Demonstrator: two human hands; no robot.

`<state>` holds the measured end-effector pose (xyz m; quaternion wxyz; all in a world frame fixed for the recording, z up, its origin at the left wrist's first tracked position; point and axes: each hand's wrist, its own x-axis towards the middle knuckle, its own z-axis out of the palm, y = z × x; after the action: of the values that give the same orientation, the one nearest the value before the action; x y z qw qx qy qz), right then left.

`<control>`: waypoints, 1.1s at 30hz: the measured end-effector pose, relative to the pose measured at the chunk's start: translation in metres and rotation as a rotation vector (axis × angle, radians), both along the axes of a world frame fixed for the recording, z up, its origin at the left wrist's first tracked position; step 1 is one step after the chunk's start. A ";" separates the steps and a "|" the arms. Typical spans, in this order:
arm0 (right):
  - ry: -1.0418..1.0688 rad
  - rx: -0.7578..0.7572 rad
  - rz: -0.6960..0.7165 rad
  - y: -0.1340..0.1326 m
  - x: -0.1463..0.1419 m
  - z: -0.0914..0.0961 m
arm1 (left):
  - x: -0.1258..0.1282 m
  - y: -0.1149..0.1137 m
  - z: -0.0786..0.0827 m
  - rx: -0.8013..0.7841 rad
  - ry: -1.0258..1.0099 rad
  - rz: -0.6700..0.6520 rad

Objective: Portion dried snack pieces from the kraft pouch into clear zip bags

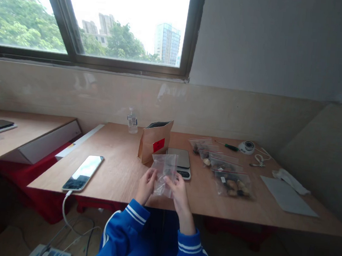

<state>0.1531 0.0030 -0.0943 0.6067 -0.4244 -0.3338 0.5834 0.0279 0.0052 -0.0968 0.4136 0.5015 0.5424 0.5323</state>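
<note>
Between my two hands, near the table's front edge, is a clear zip bag (164,164) that looks flat, with nothing seen inside. My left hand (146,184) pinches its left side. On its right side, the thumb and fingers of my right hand (179,190) are closed on the plastic. Just behind the bag stands a brown paper pouch (149,144) with a red label, its top open. A small kitchen scale (182,160) sits behind my right hand, partly covered by the bag. What the scale's display reads is too small to tell.
Several filled zip bags (233,185) lie in a row to the right. Beyond them are a green screwdriver (231,147), a white dome camera (246,147) with a cable, and white sheets (289,196). A plugged-in phone (83,172) lies left; a plastic bottle (132,122) stands behind.
</note>
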 end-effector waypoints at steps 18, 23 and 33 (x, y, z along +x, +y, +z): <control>-0.837 0.288 -0.438 0.007 0.087 -0.032 | -0.043 0.016 -0.013 -0.113 0.485 0.171; -1.332 0.275 -0.772 0.007 0.148 -0.071 | -0.038 0.017 -0.015 0.102 0.926 0.438; -1.441 0.140 -0.872 0.003 0.169 -0.072 | -0.007 0.021 -0.044 0.014 1.293 -0.003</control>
<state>0.3218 0.0056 -0.1666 0.4411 -0.7449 -0.4810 -0.1382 0.0210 0.0262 -0.1411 0.0009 0.7243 0.6780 0.1256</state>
